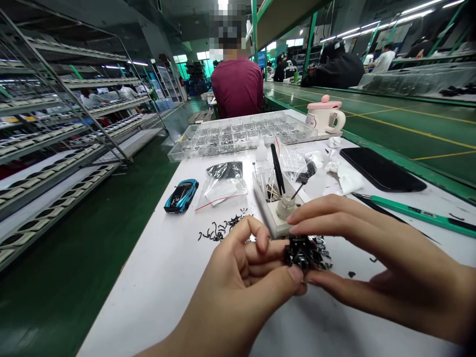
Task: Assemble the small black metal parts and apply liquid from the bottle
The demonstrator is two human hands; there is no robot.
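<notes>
A small black part (pixel 299 252) with fine detail is held up over the white table. My left hand (pixel 249 277) grips it between thumb and curled fingers. From the right, my right hand (pixel 372 253) reaches round it, its thumb side touching the lower edge and its fingertips above, near a small glass jar (pixel 286 207). Whether those upper fingertips touch the part is unclear. Loose black pieces (pixel 223 229) lie beyond my left hand, and more small pieces (pixel 323 254) lie just behind the part.
A blue toy car (pixel 181 196), a plastic bag (pixel 223 183), a clear compartment tray (pixel 241 134), a pink-lidded mug (pixel 324 116), a black phone (pixel 381 168) and a green cutter (pixel 420 213) surround the work spot. A person in maroon (pixel 238 87) sits ahead. Racks (pixel 67 84) stand left.
</notes>
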